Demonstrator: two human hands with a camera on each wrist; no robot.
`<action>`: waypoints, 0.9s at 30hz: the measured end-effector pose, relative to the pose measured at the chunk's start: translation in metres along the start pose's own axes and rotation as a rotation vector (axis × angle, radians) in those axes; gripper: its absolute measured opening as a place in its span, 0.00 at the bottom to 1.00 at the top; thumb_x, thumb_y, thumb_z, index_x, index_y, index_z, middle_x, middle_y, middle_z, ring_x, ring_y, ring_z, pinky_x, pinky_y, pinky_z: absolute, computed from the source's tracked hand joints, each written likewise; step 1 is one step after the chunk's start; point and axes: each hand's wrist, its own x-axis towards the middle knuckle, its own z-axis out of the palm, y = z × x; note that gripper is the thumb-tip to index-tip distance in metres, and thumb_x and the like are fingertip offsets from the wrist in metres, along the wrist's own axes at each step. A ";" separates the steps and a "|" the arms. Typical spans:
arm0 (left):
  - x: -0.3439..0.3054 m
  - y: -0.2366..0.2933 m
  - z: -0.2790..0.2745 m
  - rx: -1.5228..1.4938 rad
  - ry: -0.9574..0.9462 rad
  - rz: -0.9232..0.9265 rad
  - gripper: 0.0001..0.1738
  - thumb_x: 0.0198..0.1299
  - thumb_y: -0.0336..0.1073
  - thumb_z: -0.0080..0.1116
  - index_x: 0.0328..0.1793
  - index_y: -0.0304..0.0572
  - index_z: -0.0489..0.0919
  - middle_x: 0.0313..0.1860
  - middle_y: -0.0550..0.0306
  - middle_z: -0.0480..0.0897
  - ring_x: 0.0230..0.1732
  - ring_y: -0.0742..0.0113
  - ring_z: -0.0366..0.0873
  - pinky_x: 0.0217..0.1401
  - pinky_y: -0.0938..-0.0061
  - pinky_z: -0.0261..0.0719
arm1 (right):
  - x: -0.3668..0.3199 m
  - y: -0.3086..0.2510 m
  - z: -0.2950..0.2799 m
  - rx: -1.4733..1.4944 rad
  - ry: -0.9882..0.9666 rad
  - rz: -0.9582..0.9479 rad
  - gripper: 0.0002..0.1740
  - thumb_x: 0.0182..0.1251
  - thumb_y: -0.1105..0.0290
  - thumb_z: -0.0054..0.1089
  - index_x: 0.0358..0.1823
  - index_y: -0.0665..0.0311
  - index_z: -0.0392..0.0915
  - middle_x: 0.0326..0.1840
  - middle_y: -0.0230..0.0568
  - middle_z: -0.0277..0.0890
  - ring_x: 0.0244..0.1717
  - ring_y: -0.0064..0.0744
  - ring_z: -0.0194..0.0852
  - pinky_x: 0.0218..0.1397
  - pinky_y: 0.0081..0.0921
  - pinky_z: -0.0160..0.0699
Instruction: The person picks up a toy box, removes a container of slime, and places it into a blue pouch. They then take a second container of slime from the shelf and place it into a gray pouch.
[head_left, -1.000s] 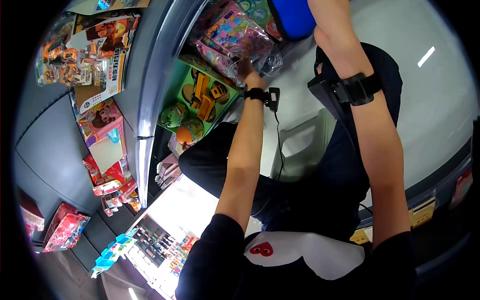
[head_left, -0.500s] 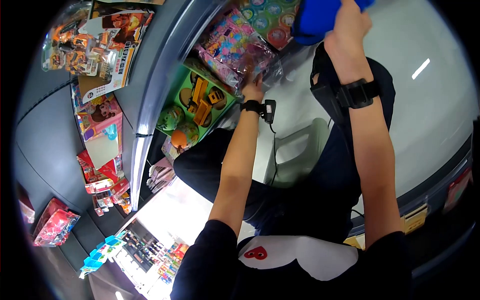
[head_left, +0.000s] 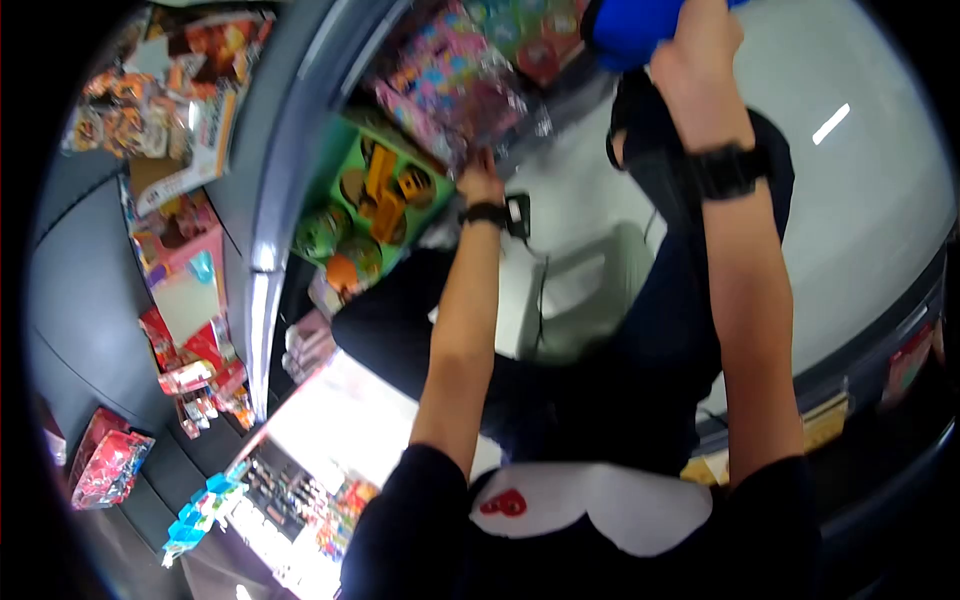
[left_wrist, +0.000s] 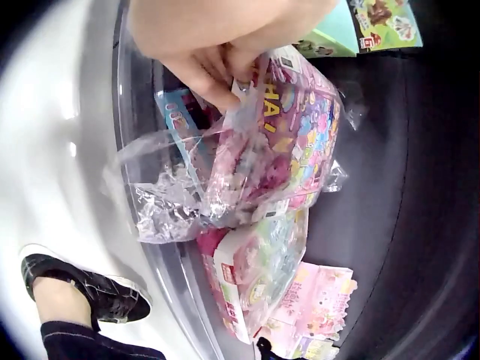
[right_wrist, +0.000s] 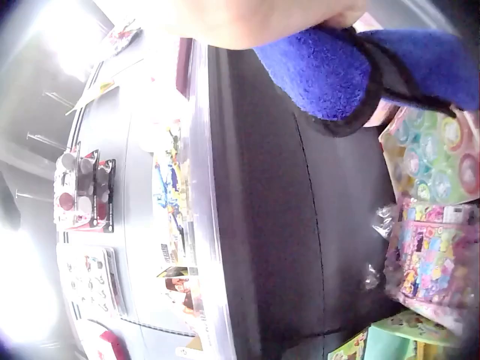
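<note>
My left hand (left_wrist: pixel 225 30) pinches the clear plastic wrap (left_wrist: pixel 240 120) of a pink, colourfully printed toy package (left_wrist: pixel 300 142) on the dark shelf. In the head view that left hand (head_left: pixel 480 182) is at the near edge of the package. My right hand (head_left: pixel 700 60) grips a blue cloth with black edging (head_left: pixel 628 35) at the top of the head view. The right wrist view shows the folded blue cloth (right_wrist: pixel 322 82) under the hand, close over the dark shelf surface (right_wrist: pixel 270 187); the fingertips are mostly hidden there.
A green box with yellow toy trucks (head_left: pixel 385 195) stands beside the pink package. Beyond the package lies a tray of round coloured pots (right_wrist: pixel 427 154). A clear lip (left_wrist: pixel 142 225) edges the shelf. A grey-green stool (head_left: pixel 590 290) stands between the legs. More packaged toys (head_left: pixel 185 290) fill the upper shelf.
My right hand has come down into the head view with the blue cloth, which moved slightly right. The left hand stays at the package's plastic. The head view has shifted a little and blurred.
</note>
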 end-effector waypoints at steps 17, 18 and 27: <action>-0.078 0.172 0.056 0.396 0.276 0.139 0.18 0.57 0.32 0.54 0.55 0.36 0.74 0.46 0.46 0.78 0.38 0.55 0.77 0.43 0.62 0.76 | 0.006 -0.024 0.009 -0.029 0.046 0.042 0.10 0.62 0.66 0.57 0.36 0.66 0.77 0.31 0.39 0.79 0.31 0.34 0.78 0.37 0.29 0.77; -0.066 0.182 0.057 0.591 0.192 0.320 0.17 0.57 0.34 0.54 0.53 0.37 0.75 0.45 0.45 0.78 0.38 0.52 0.77 0.44 0.60 0.76 | 0.009 -0.019 0.004 -0.018 0.047 -0.025 0.10 0.62 0.66 0.58 0.36 0.66 0.77 0.31 0.38 0.78 0.31 0.33 0.78 0.37 0.29 0.77; 0.032 0.166 0.117 0.885 -0.195 0.621 0.16 0.56 0.47 0.56 0.44 0.46 0.81 0.40 0.46 0.82 0.46 0.47 0.78 0.49 0.56 0.76 | 0.026 -0.025 -0.009 0.064 -0.026 -0.075 0.08 0.63 0.67 0.56 0.36 0.64 0.75 0.30 0.35 0.76 0.30 0.29 0.77 0.35 0.27 0.76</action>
